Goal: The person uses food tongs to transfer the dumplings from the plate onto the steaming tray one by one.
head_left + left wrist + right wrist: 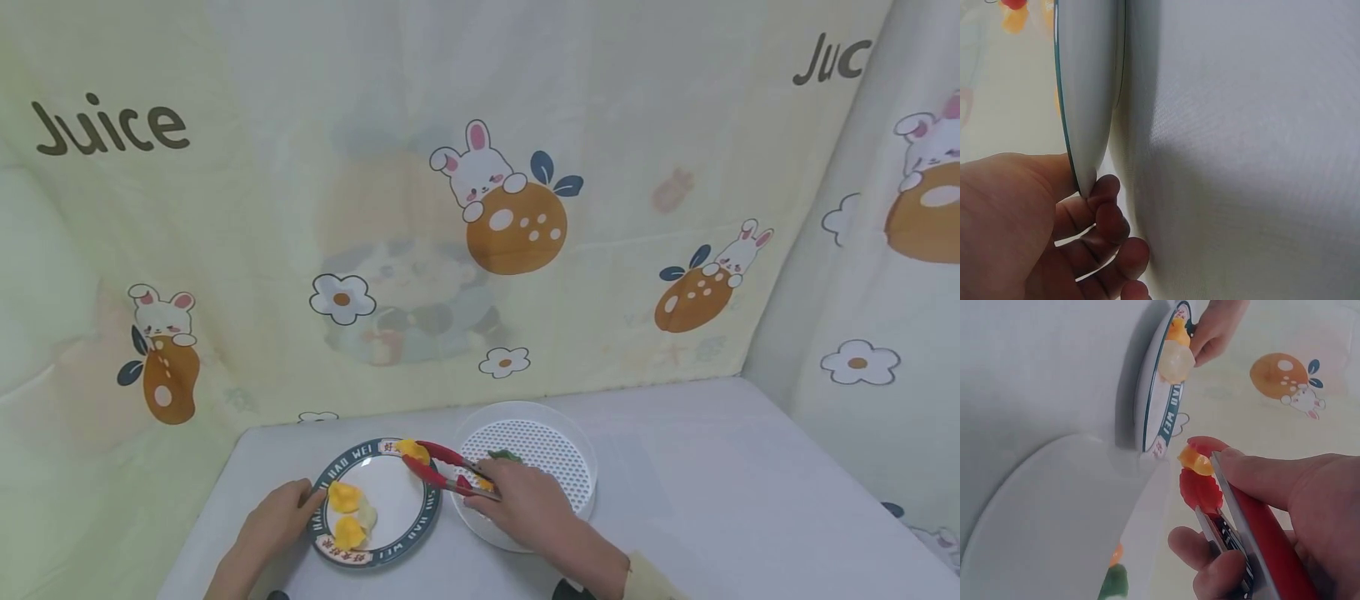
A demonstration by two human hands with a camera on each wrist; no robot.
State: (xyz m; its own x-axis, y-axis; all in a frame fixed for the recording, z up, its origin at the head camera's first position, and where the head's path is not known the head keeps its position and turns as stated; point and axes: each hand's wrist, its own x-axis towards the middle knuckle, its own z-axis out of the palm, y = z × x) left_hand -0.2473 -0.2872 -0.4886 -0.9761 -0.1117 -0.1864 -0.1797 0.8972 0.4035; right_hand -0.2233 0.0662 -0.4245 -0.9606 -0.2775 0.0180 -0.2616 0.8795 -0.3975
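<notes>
My left hand [273, 521] pinches the left rim of a white plate [1088, 81] with a dark green lettered border, thumb above and fingers below. Two yellow dumpling-like pieces [345, 497] and a pale one [1175, 361] lie on the plate's left side. In my right hand [528, 500] are metal tongs [1244, 515] with red scalloped tips. Between those tips sits another yellow dumpling-like piece [1194, 461], which overlaps the plate's upper right border in the head view.
Right of the plate stands a round white perforated tray [573, 467], partly under my right hand. It holds a green piece [505, 456] and an orange one [486, 484]. A printed curtain [615, 333] hangs behind the white-covered table [712, 483].
</notes>
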